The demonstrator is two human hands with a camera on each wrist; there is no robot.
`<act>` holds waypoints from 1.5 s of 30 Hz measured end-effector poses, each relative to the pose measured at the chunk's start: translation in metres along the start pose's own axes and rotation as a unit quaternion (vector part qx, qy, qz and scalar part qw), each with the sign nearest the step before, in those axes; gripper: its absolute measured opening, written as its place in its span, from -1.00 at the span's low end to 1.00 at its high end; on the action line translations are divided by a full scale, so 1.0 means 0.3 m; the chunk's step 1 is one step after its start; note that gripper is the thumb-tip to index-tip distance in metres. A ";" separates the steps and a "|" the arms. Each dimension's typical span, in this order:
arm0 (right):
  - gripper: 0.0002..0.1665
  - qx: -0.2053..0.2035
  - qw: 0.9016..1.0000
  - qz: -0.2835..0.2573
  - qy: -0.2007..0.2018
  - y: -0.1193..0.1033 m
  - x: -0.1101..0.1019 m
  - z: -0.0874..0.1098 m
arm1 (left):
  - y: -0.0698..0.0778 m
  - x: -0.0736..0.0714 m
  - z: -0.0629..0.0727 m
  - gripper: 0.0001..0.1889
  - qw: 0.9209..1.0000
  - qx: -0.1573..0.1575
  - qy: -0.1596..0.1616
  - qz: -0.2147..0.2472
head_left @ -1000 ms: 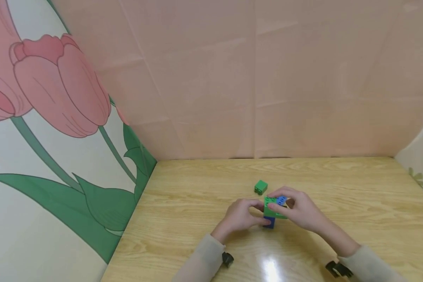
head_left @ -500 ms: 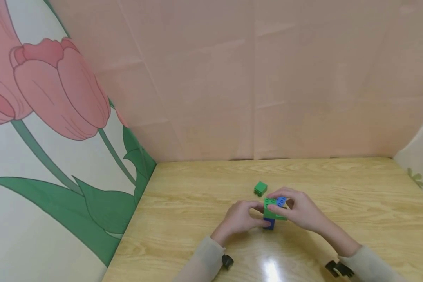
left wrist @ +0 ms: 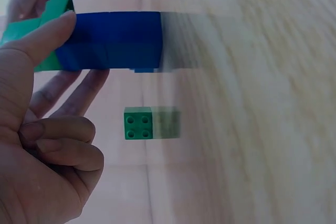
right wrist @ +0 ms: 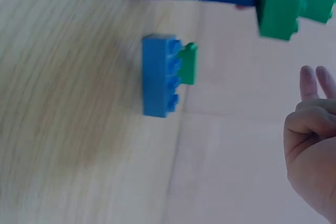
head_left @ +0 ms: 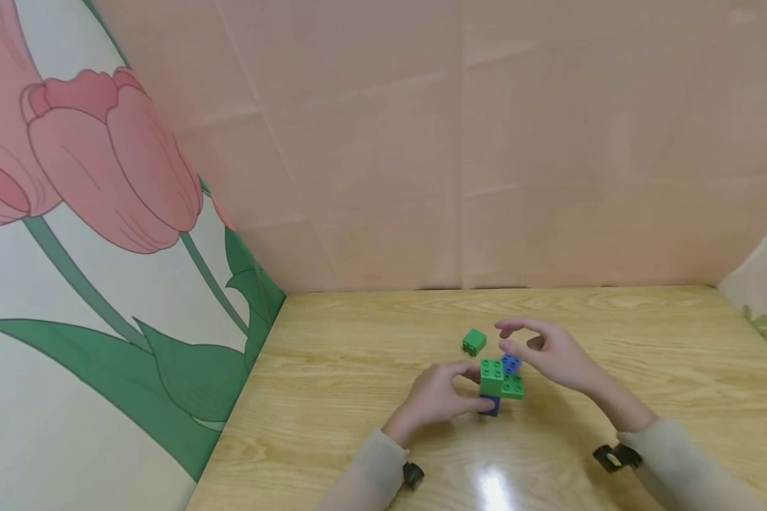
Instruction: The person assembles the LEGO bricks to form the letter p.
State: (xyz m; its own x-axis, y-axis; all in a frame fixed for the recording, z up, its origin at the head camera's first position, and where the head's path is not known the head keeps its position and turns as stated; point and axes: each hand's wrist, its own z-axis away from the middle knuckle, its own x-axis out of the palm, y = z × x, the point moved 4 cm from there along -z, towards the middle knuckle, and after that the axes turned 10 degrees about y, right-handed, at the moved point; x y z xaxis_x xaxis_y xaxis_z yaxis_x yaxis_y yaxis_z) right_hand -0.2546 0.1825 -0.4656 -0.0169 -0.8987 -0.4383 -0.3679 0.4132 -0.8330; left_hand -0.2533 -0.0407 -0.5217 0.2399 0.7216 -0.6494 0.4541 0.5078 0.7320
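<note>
My left hand (head_left: 436,392) pinches a small tower of building bricks between thumb and fingers. The tower's lower part is dark blue bricks (left wrist: 118,40). Across its top lies a green brick (head_left: 513,387), overhanging to the right, and a smaller green brick (head_left: 491,376) sits above that on the left. In the left wrist view the thumb presses the blue side just under the green. My right hand (head_left: 555,355) is off to the upper right of the tower, thumb and forefinger apart, holding nothing. Beyond the tower, partly hidden, is a lighter blue brick (right wrist: 156,76) with several studs.
A loose green brick (head_left: 474,341) lies on its side farther back on the wooden table (head_left: 332,355). A pink-beige cloth wall (head_left: 383,177) rises behind the table's far edge, and a tulip-printed panel (head_left: 128,163) borders the left.
My right hand has let go of the green bricks and lifted away, up and slightly right, uncovering the tower's top. The left hand keeps its hold in the same place.
</note>
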 end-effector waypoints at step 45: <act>-0.13 0.090 0.986 0.132 -0.051 0.275 0.148 -0.184 | 0.028 -0.028 -0.016 -0.60 0.999 0.032 0.006 0.035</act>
State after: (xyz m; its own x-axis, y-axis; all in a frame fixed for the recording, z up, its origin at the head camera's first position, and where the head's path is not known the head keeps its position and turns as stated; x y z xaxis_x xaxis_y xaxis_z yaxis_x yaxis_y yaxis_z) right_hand -0.3370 0.1684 -0.5353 0.0067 -0.7409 -0.6715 -0.1921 0.6581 -0.7280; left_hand -0.2558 -0.0402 -0.5091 0.2629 0.7603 -0.5940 0.4902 0.4250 0.7610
